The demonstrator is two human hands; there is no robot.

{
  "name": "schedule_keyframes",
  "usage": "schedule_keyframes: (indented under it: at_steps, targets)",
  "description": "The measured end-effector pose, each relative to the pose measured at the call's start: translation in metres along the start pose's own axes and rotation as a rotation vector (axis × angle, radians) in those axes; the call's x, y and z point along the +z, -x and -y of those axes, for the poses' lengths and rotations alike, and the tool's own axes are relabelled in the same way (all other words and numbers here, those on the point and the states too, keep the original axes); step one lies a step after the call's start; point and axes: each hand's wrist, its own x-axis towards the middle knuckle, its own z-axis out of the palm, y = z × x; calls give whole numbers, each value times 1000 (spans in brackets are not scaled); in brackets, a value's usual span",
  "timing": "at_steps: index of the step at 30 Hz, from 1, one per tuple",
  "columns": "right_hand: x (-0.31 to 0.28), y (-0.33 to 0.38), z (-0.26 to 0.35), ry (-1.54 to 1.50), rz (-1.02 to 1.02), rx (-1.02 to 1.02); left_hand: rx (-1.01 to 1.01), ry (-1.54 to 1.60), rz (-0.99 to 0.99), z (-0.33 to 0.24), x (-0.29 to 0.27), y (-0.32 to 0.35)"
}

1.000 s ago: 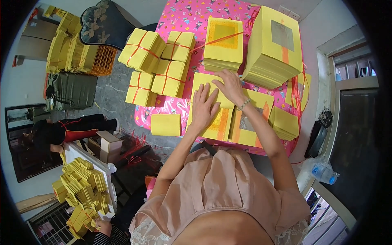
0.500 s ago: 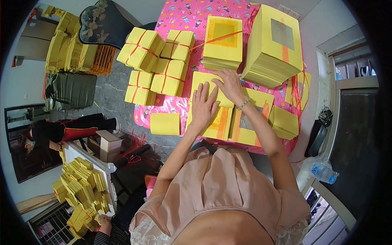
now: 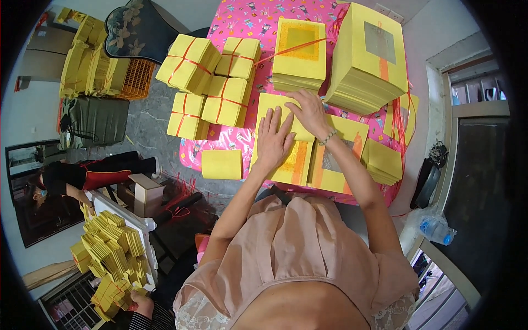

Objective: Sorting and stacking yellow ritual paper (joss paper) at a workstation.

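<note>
My left hand [image 3: 273, 142] lies flat on a yellow paper sheet [image 3: 300, 130], fingers spread. Beside it, my right hand [image 3: 309, 114], with a beaded bracelet at the wrist, rests on the same sheet, its fingers slightly bent and apart. The plain sheet, which looks folded, covers the far part of a paper with an orange printed patch [image 3: 297, 159]. Right of that lies another yellow paper with a silver patch [image 3: 331, 159]. A small folded yellow paper [image 3: 221, 164] sits at the table's near left edge, and a low stack of folded paper [image 3: 382, 161] is at the right.
The table has a pink patterned cover [image 3: 242, 22]. Bundles tied with red string [image 3: 190, 63] stand at its left; a tall paper stack [image 3: 363, 60] and a lower stack [image 3: 298, 60] stand at the back. At far left, other people are by a white table [image 3: 144, 250] heaped with yellow paper.
My hands stay nearly in place on the sheet. The whole view has shifted slightly. At the far left, a person's arm has moved over the white table.
</note>
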Motion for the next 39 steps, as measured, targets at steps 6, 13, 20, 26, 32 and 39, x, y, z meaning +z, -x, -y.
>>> schedule_keyframes:
  at_steps: [6,13,20,26,32,39]
  targets:
    - [-27,17,27,106,-177,-42,-14,-6,3,3,1,0]
    - [-10,83,14,73,31,-42,-3,-114,37,-2,5,-1]
    - [-15,88,13,-81,-4,-25,-19,-142,66,1,5,0]
    - [-11,91,9,-91,-28,-51,4,-168,59,6,5,-2]
    - [-16,98,2,-310,24,44,-89,-217,-10,14,-2,-2]
    - [-13,103,-10,-399,3,47,-54,-248,-48,13,4,-3]
